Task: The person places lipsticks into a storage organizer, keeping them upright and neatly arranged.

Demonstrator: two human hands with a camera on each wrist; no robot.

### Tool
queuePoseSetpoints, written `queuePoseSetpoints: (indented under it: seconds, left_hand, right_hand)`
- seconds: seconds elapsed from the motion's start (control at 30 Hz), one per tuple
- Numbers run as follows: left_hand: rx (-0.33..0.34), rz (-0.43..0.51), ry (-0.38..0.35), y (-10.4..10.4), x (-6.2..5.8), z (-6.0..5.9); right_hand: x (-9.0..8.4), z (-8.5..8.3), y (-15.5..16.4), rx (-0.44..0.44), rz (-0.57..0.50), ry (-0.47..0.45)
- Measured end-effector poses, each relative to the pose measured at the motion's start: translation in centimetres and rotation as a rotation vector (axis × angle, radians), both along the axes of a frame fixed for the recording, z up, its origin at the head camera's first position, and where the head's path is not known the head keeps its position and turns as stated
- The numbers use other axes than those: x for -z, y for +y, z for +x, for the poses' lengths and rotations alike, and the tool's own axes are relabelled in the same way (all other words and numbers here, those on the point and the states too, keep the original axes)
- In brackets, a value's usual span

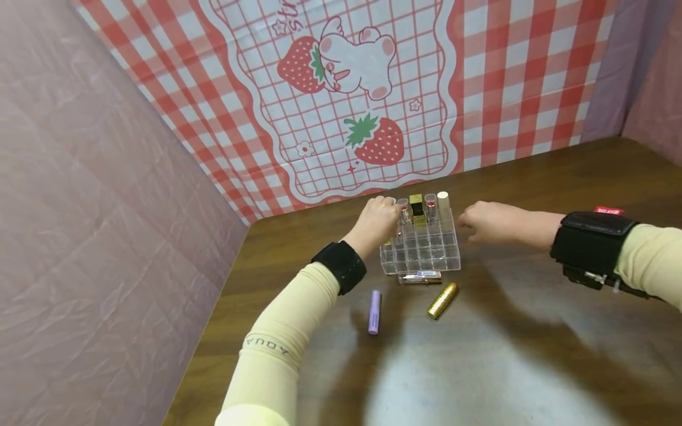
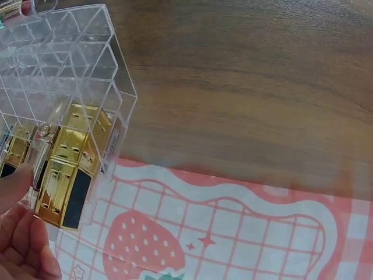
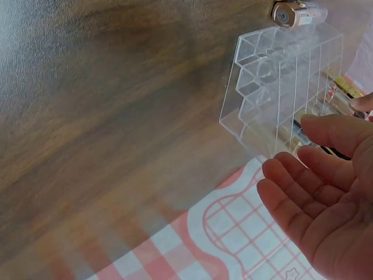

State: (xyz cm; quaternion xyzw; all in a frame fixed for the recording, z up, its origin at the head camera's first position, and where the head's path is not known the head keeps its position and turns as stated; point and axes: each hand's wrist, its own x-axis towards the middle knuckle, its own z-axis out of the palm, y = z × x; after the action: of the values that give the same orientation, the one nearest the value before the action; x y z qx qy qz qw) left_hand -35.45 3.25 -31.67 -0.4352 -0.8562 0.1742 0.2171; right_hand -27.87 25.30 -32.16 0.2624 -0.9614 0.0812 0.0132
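My left hand [image 1: 377,219] is at the back left of a clear stepped lipstick organizer [image 1: 434,260]. In the left wrist view its thumb and fingers pinch a clear-capped lipstick [image 2: 39,166] standing in a back-row slot. Close beside it is a gold-and-black lipstick [image 2: 65,186]. My right hand [image 1: 487,222] hovers just right of the organizer, holding nothing. The right wrist view shows its palm with fingers loosely bent. Along the back row also stand a red lipstick [image 1: 430,208] under a clear cap and a pale tube [image 1: 443,204].
A slim clear-and-gold tube [image 1: 420,277] lies against the organizer's front edge. Nearer on the wooden table [image 1: 479,349] lie a lilac tube [image 1: 375,312] and a gold patterned lipstick [image 1: 442,300]. A checked strawberry cloth [image 1: 341,171] hangs behind the organizer.
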Motion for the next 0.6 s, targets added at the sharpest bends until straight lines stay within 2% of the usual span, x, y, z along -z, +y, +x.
queuePoseSetpoints:
  seconds: [0.1, 0.3, 0.43, 0.6]
  left_hand:
    - [0.026, 0.052, 0.040, -0.2, 0.4, 0.0]
    - [0.151, 0.230, 0.182, -0.9, 1.3, -0.3]
    - [0.149, 0.276, 0.179, -1.4, 1.3, 0.0]
    - [0.127, 0.309, 0.108, -2.0, 0.6, 0.5]
  right_hand:
    - [-0.2, 0.0, 0.4, -0.009, 0.017, -0.009]
    - [-0.9, -0.4, 1.1, -0.034, 0.010, -0.045]
    - [-1.5, -0.5, 1.3, -0.020, 0.020, -0.103]
    - [-2.1, -0.1, 1.5, 0.028, 0.025, -0.131]
